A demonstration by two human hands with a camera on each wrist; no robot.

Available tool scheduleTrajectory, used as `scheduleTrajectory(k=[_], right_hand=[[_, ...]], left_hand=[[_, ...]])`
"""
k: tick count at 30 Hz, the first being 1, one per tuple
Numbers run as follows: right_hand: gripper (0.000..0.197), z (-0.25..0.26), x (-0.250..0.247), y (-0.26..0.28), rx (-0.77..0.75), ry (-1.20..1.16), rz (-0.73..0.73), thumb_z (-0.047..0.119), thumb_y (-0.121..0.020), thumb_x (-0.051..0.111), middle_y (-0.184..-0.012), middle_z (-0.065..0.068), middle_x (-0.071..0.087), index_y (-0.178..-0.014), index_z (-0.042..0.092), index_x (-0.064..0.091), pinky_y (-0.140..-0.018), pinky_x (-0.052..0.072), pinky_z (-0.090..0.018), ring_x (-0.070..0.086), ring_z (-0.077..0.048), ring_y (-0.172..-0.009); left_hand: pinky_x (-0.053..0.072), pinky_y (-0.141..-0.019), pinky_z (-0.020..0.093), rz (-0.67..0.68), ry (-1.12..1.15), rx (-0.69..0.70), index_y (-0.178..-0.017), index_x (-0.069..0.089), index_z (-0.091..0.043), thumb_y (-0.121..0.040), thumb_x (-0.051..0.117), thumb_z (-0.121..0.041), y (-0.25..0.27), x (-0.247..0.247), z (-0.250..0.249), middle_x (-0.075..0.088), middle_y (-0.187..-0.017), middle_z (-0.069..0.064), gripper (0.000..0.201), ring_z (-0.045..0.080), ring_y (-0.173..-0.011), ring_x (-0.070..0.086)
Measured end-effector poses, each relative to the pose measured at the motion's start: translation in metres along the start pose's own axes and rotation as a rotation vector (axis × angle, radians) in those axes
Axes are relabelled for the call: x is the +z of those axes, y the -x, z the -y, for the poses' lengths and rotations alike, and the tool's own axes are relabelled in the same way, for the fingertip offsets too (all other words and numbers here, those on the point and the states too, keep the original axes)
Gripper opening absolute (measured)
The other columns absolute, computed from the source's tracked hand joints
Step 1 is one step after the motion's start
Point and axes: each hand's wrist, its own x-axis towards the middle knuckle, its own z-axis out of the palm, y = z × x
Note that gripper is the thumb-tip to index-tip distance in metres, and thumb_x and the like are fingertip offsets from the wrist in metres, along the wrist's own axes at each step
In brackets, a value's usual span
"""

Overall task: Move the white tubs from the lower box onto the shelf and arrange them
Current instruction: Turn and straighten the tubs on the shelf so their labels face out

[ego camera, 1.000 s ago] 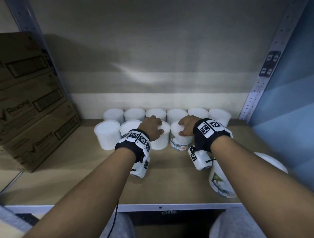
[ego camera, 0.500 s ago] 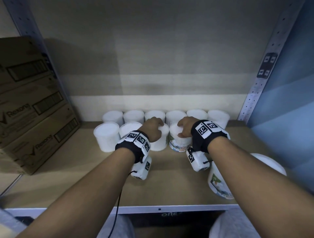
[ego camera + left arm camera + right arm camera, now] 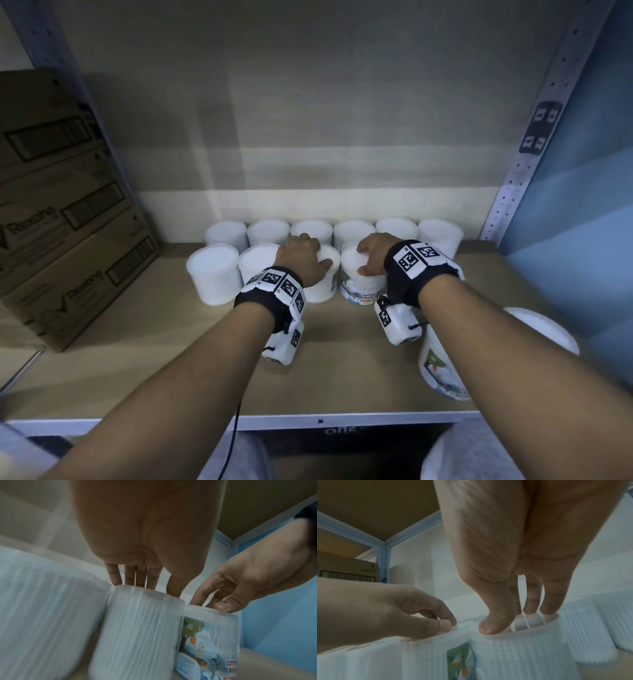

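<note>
both hands (image 3: 301, 260) still grip adjacent front-row tubs (image 3: 363, 284) from above.

both hands (image 3: 337, 260) forward, fingers curled down

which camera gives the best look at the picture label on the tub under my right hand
The left wrist view: the label faces it, showing a tree, cartoon figures and part of the word COTTON. The head view shows the label small, below the right hand. The right wrist view catches only a narrow strip of it.

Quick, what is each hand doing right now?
Left hand: grips the top of a white tub.
Right hand: grips the top of the labelled tub.
</note>
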Motion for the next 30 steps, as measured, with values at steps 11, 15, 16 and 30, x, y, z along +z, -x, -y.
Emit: scheduleTrajectory(k=[11, 15, 16, 30], right_hand=[[0.063, -0.001, 0.0, 0.003, -0.003, -0.015, 0.003, 0.031, -0.092, 0.06, -0.152, -0.008, 0.036, -0.146, 0.01, 0.036, -0.11, 0.031, -0.029, 0.038, -0.024, -0.138], [0.062, -0.001, -0.001, 0.005, -0.006, -0.019, 0.0, 0.03, -0.092, 0.059, -0.152, -0.008, 0.037, -0.146, 0.01, 0.036, -0.11, 0.032, -0.029, 0.039, -0.023, -0.137], [0.062, -0.001, -0.001, 0.005, -0.006, -0.021, 0.0, 0.031, -0.092, 0.06, -0.152, -0.007, 0.037, -0.146, 0.01, 0.036, -0.11, 0.032, -0.029, 0.039, -0.023, -0.137], [0.058, 0.0, -0.001, 0.004, -0.006, -0.004, 0.008, 0.031, -0.091, 0.061, -0.148, -0.009, 0.042, -0.142, 0.008, 0.042, -0.109, 0.037, -0.031, 0.044, -0.025, -0.134]], left_hand=[[0.035, -0.111, 0.033, 0.149, 0.19, 0.138, -0.133, 0.051, -0.013, -0.092, 0.049, -0.005, 0.003, -0.01, 0.004, 0.047, -0.143, 0.006, 0.042, 0.023, -0.133, 0.044], [0.045, -0.099, 0.04, -0.02, 0.227, 0.179, -0.121, 0.059, -0.011, -0.088, 0.051, -0.001, 0.006, -0.004, 0.0, 0.054, -0.129, 0.011, 0.035, 0.029, -0.12, 0.051], [0.046, -0.096, 0.041, -0.1, 0.212, 0.168, -0.119, 0.06, -0.01, -0.088, 0.054, -0.007, 0.006, -0.004, -0.002, 0.055, -0.124, 0.012, 0.031, 0.03, -0.116, 0.051], [0.042, -0.102, 0.042, 0.016, -0.017, 0.008, -0.127, 0.055, -0.009, -0.091, 0.055, -0.038, 0.003, -0.005, -0.009, 0.051, -0.132, 0.013, 0.046, 0.03, -0.125, 0.044]])
